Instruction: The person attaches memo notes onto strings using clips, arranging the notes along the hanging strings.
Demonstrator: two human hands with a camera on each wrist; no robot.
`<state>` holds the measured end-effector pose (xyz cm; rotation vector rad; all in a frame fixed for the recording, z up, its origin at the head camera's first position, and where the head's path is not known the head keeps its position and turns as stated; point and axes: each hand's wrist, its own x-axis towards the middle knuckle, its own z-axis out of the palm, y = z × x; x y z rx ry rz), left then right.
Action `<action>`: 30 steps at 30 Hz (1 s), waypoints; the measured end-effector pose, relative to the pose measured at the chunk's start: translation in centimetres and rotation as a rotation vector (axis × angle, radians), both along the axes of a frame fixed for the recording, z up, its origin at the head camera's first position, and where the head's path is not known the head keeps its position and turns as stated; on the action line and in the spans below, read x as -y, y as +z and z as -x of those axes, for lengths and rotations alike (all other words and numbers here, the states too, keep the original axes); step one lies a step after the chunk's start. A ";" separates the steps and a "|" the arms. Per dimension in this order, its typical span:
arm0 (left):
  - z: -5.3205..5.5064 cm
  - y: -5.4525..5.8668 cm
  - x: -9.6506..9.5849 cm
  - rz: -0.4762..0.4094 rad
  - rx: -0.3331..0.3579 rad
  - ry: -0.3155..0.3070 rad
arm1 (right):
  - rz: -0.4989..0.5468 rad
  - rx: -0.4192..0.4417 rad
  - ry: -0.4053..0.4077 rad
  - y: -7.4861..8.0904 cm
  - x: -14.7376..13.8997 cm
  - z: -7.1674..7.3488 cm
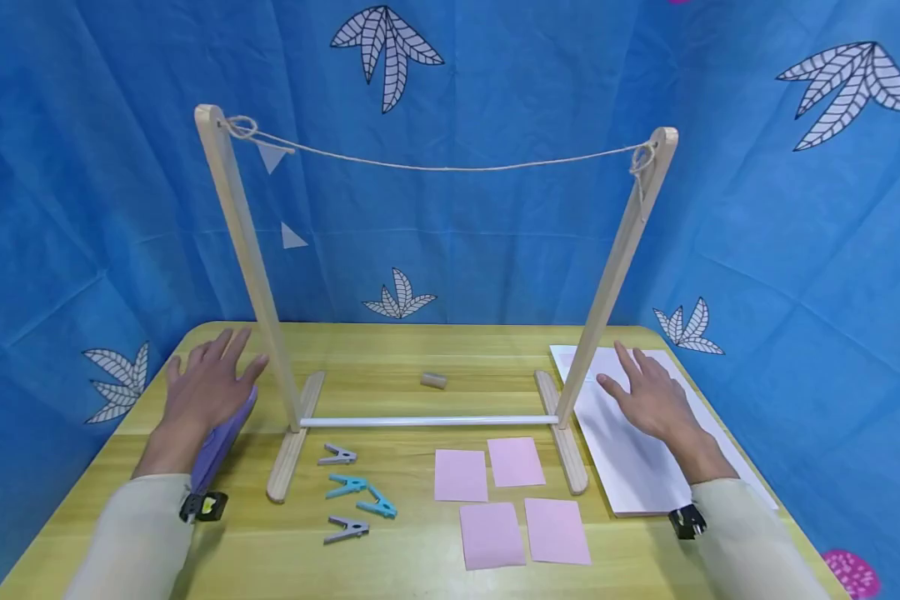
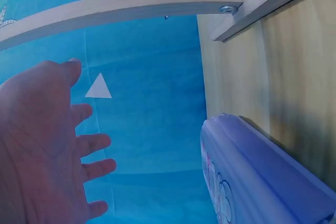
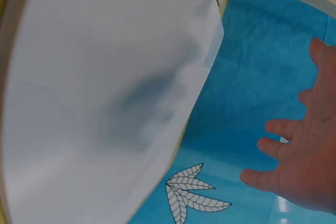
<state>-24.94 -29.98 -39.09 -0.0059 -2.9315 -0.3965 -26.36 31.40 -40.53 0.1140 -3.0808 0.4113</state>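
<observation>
My left hand [image 1: 208, 382] hovers with spread fingers over a purple package [image 1: 223, 437] at the table's left side; nothing is in its palm in the left wrist view. On the right, my other hand [image 1: 654, 398] is held above a white board [image 1: 630, 467], fingers extended, its shadow falling on the white surface. Between the hands stands a wooden frame [image 1: 615, 267] with a white crossbar [image 1: 427, 422] low down. A thin string [image 1: 435, 169] hangs slack between its two post tops, tied at each end.
Grey clothespins [image 1: 347, 529] and blue clothespins [image 1: 377, 502] lie at the front, left of several pink paper squares [image 1: 492, 536]. A small beige cylinder [image 1: 433, 381] lies behind the crossbar. A blue patterned curtain [image 1: 450, 250] surrounds the table's back and sides.
</observation>
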 end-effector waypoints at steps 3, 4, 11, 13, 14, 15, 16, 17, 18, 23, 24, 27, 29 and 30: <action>-0.7 -0.3 0.0 -0.007 -0.011 0.003 | 0.002 -0.011 0.004 -0.3 0.1 -0.4; -0.9 -0.3 0.0 -0.010 -0.013 0.004 | 0.000 -0.017 0.005 -0.3 0.2 -0.6; -2.5 -1.0 -0.3 -0.037 -0.047 0.012 | 0.009 -0.026 0.016 -1.0 0.3 -1.7; -2.9 -1.2 -0.5 -0.035 -0.053 0.012 | 0.017 -0.028 0.019 -1.2 0.4 -2.1; -3.1 -1.2 -0.6 -0.035 -0.054 0.010 | 0.022 -0.031 0.020 -1.3 0.4 -2.3; -3.2 -1.3 -0.8 -0.036 -0.058 0.009 | 0.024 -0.033 0.022 -1.4 0.5 -2.5; -3.4 -1.3 -0.9 -0.034 -0.061 0.007 | 0.026 -0.037 0.024 -1.5 0.5 -2.7; -3.6 -1.4 -1.0 -0.034 -0.064 0.006 | 0.028 -0.039 0.025 -1.6 0.6 -2.9; -3.7 -1.4 -1.2 -0.033 -0.068 0.006 | 0.028 -0.041 0.027 -1.6 0.7 -3.1; -4.6 -1.8 -1.7 -0.028 -0.079 -0.004 | 0.015 -0.056 0.028 -2.0 0.9 -3.8; -4.8 -1.9 -1.8 -0.027 -0.077 -0.005 | 0.012 -0.062 0.029 -2.0 0.9 -4.0; -5.4 -2.4 -2.1 -0.034 -0.074 -0.005 | 0.009 -0.082 0.038 -2.2 1.1 -4.3; -5.8 -2.7 -2.2 -0.041 -0.073 -0.005 | 0.011 -0.095 0.043 -2.2 1.2 -4.5; -6.0 -2.8 -2.4 -0.043 -0.074 -0.007 | 0.016 -0.098 0.042 -2.2 1.3 -4.7</action>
